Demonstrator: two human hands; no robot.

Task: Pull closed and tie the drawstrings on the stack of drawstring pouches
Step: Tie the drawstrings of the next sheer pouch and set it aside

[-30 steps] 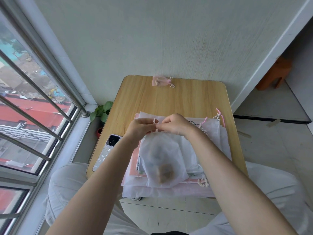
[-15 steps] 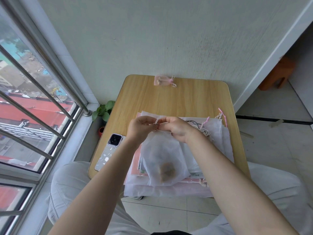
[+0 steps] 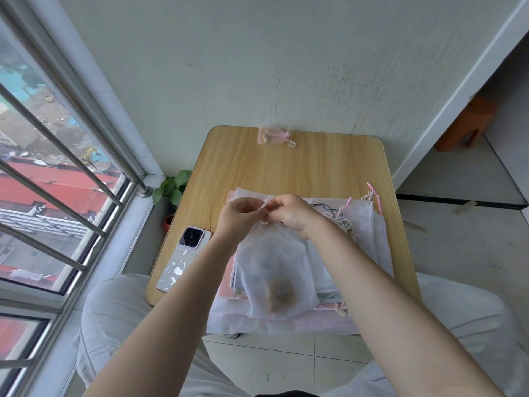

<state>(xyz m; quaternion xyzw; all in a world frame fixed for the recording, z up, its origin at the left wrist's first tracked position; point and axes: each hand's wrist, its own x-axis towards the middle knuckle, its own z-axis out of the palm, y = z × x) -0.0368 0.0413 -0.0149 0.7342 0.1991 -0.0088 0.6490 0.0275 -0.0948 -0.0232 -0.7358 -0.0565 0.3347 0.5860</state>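
Observation:
A sheer white drawstring pouch point(image 3: 276, 270) with brownish contents lies on top of a stack of white and pink pouches point(image 3: 369, 242) on the near half of the wooden table point(image 3: 286, 170). Its neck is gathered. My left hand point(image 3: 239, 217) and my right hand point(image 3: 292, 213) meet at that neck, fingertips pinched on the thin white drawstring point(image 3: 264, 204) between them. A small pink pouch point(image 3: 272, 136), tied shut with round beads inside, lies at the table's far edge by the wall.
A phone point(image 3: 184, 259) in a patterned case lies at the table's left front corner. Loose pink and dark cords point(image 3: 372, 196) spread over the stack's right side. A barred window is on the left, a small plant point(image 3: 171, 189) below it, and my knees sit under the table's near edge.
Both hands stay pinched at the pouch neck; the fingers have shifted slightly as they work the string. The pouch and stack lie as before.

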